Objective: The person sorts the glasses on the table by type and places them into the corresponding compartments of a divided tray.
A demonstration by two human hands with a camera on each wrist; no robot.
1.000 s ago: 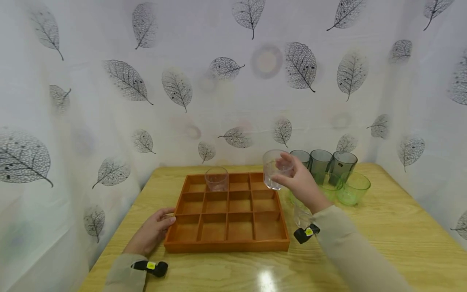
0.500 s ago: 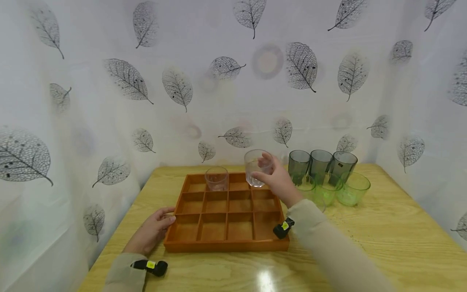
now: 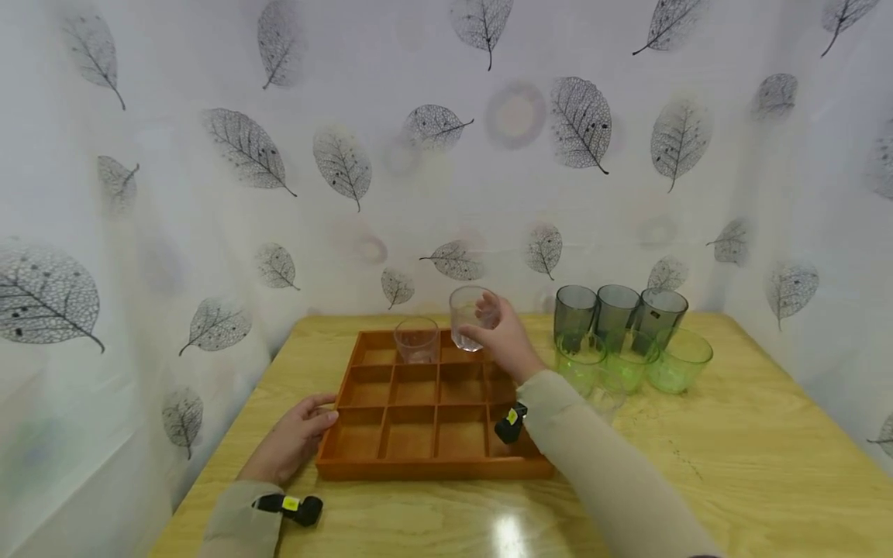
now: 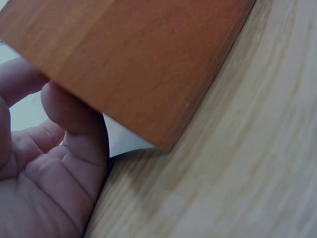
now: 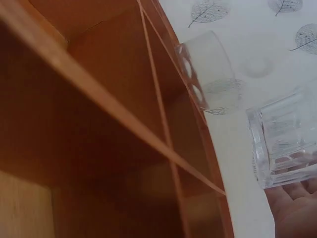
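Observation:
My right hand (image 3: 505,337) grips a clear drinking glass (image 3: 466,319), thumb on the near side. The glass is upright, raised above the back row of an orange-brown wooden divided tray (image 3: 436,470), over the third compartment from the left. In the right wrist view the clear glass (image 5: 287,141) shows its ridged wall and thick base. Another clear glass (image 3: 417,341) stands in the second back compartment. At the tray's left side, my left hand (image 3: 291,438) touches the outer wall with thumb and fingertips. The left wrist view shows bent fingers (image 4: 74,109) against that wall (image 4: 143,74).
Right of the tray stand several dark grey tumblers (image 3: 617,314) in a back row. Several green glasses (image 3: 680,363) stand before them. A clear glass (image 3: 608,395) lies partly hidden behind the right sleeve. A leaf-patterned curtain (image 3: 391,62) hangs behind the wooden table (image 3: 753,465).
My right hand has carried the clear glass leftward, from the tray's back right corner to above the third back compartment. My left hand and the tray have stayed in place.

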